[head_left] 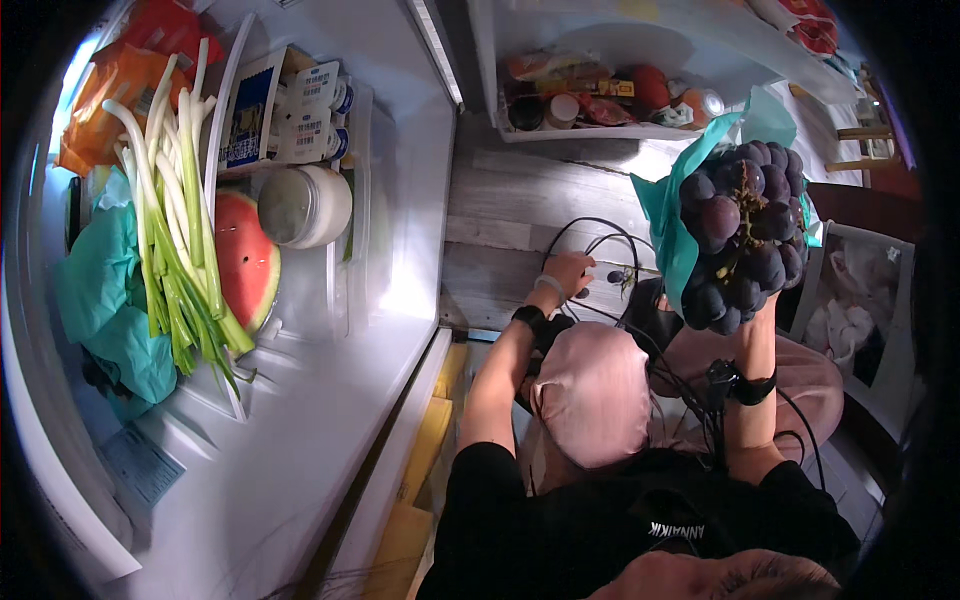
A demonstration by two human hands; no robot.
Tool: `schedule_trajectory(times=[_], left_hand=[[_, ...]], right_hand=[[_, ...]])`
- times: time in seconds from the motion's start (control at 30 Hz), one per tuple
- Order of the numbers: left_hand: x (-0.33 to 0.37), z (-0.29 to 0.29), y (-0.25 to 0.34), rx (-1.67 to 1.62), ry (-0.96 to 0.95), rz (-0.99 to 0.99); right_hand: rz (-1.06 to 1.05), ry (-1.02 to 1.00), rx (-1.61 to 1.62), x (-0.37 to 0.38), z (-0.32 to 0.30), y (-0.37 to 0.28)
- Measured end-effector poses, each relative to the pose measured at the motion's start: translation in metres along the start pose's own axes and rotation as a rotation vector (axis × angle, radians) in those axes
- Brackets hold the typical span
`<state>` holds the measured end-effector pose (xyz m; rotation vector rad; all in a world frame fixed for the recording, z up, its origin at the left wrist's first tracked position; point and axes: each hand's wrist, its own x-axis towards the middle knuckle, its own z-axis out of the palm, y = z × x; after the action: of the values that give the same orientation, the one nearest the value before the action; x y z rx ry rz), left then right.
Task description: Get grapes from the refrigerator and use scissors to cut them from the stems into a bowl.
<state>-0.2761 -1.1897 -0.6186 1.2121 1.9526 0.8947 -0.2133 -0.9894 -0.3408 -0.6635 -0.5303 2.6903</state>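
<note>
My right hand [768, 305] holds up a big bunch of dark purple grapes [745, 225] from below, and the bunch hides most of its fingers. A teal plastic bag [665, 225] wraps loosely round the back and sides of the bunch. Down by the floor, my left hand [568, 272] is open, its fingers partly spread and curved. Beside its fingers lies a loose dark grape [583, 293], and a little to the right is another grape with a bit of stem [615, 277]. Whether the left hand touches either one is hard to see.
At left stands an open fridge with spring onions [180, 220], a cut watermelon [247, 260], a lidded jar [305, 207] and a teal bag [110, 290]. A lower compartment [600, 130] holds jars and packets. Black cables [600, 222] loop near my left hand. A bin [850, 300] stands right.
</note>
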Motion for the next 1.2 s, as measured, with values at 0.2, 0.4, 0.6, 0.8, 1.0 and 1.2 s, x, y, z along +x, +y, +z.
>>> schedule_trajectory(times=[0.2,0.4,0.6,0.8,1.0,1.2], left_hand=[[-0.025,0.029,-0.004,0.172,-0.070,0.244],[-0.046,0.056,-0.008,0.253,0.018,-0.094],[-0.009,0.036,0.025,0.171,0.052,0.189],[0.017,0.039,0.046,0.273,-0.010,0.337],[0.032,0.056,0.049,0.306,-0.038,0.158],[0.016,0.052,0.036,0.239,-0.011,0.129]], right_hand=[[-0.012,0.011,0.006,0.001,-0.003,-0.002],[-0.012,0.002,0.021,0.003,-0.002,-0.002],[-0.036,0.013,0.000,-0.005,-0.006,-0.010],[-0.016,0.011,0.005,0.000,-0.009,0.002],[-0.030,0.027,-0.014,-0.002,-0.010,-0.004],[-0.013,0.013,-0.003,0.004,-0.009,0.005]])
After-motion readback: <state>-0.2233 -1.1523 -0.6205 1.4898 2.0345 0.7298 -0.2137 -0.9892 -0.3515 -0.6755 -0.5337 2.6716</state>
